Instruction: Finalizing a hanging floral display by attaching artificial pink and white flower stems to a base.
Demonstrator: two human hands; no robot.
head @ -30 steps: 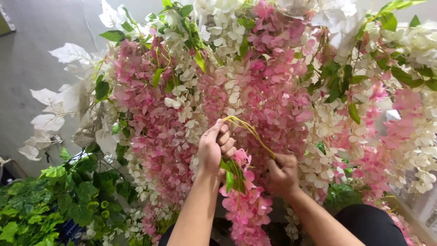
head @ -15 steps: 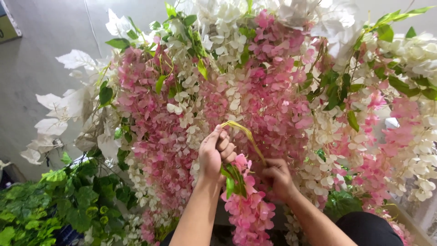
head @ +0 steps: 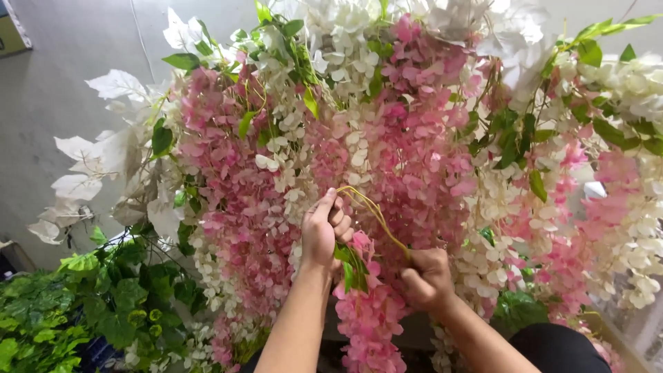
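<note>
Watching from afar, I saw the left hand (head: 323, 231) and right hand (head: 427, 276) with fingers closed around a thin yellow-green stem (head: 376, 215) arching between them, a pink flower strand (head: 369, 311) hanging just below. Behind hung pink and white blossoms (head: 414, 138), green leaves (head: 103, 297) lower left.

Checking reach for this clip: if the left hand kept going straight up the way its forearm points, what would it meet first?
Most likely the hanging pink and white flower strands right above the left hand, which already grips the thin green stem at their base. Depth is hard to judge, so the hand may already touch them.
</note>
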